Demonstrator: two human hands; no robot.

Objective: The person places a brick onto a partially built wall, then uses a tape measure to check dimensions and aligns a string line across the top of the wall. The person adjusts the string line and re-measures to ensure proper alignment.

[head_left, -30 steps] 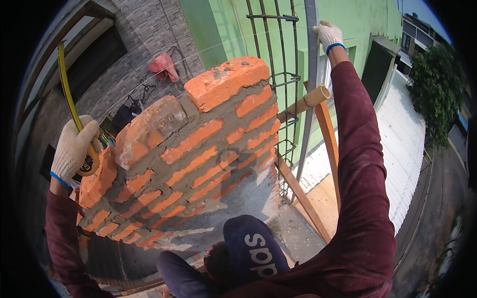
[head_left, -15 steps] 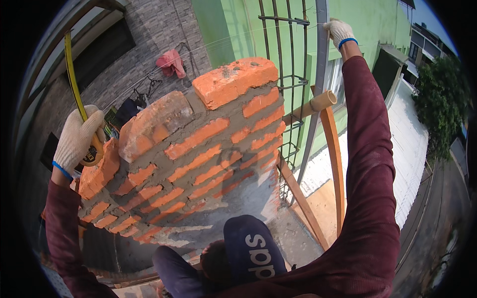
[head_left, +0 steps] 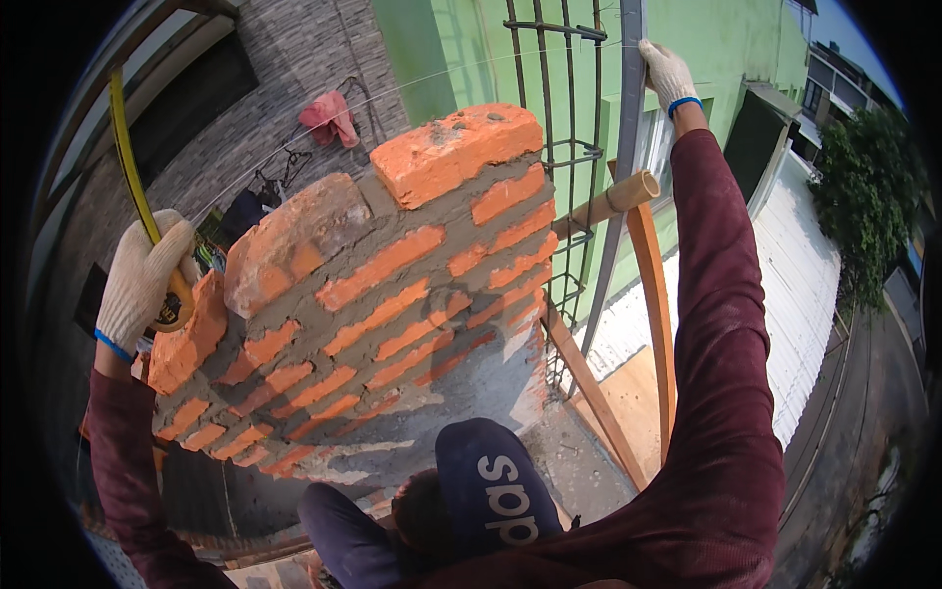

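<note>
My left hand, in a white knit glove with a blue cuff, is closed around a tape measure beside the wall's left end. Its yellow blade sticks out upward past my thumb. My right hand, gloved alike, reaches far up to a grey metal post. Its fingertips are pressed at the post's edge, level with a thin string that runs leftward above the wall; the exact hold is partly hidden. Between my arms stands an orange brick wall with grey mortar joints.
Vertical steel rebar rises beside the post. A bamboo pole and wooden braces stand right of the wall. A person in a dark cap is low in front of me. A pink cloth hangs by the grey wall behind.
The whole view has shifted slightly. My right hand stays at the post, its fingers somewhat straighter than before. My left hand keeps its hold on the tape measure.
</note>
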